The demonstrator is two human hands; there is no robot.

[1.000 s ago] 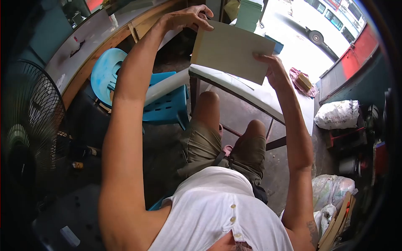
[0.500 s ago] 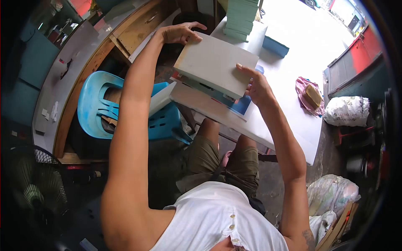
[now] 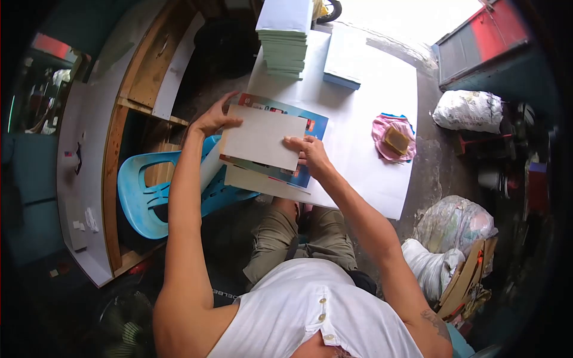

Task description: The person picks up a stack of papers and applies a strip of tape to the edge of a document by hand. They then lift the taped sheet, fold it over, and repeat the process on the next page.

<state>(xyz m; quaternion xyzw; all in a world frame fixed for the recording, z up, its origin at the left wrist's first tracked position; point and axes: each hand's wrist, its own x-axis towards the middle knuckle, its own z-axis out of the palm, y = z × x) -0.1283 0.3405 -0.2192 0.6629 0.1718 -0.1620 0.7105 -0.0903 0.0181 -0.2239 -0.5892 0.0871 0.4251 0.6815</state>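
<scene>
A white rectangular pad or board (image 3: 262, 136) is held between my two hands, above a blue printed sheet (image 3: 319, 128) with red lettering and small pictures. My left hand (image 3: 213, 117) grips its upper left corner, thumb on top. At its right edge my right hand (image 3: 310, 155) has the thumb pressed on the top face and the fingers curled beneath. The printed sheet shows past the pad on the far, right and near sides. A pale sheet (image 3: 262, 182) lies under it at the near edge of the white table (image 3: 358, 185).
A tall stack of pale green pads (image 3: 282, 53) stands at the table's far left, beside a lower blue-edged stack (image 3: 342, 80). Further right lies a pink cloth (image 3: 385, 128) with a brown block (image 3: 396, 141) on it. A blue plastic chair (image 3: 140, 197) stands at left.
My view has swung, so the table shows more fully. The white pad now appears flatter and lower over the printed sheet, more of which is uncovered. Both hands keep hold of it.
</scene>
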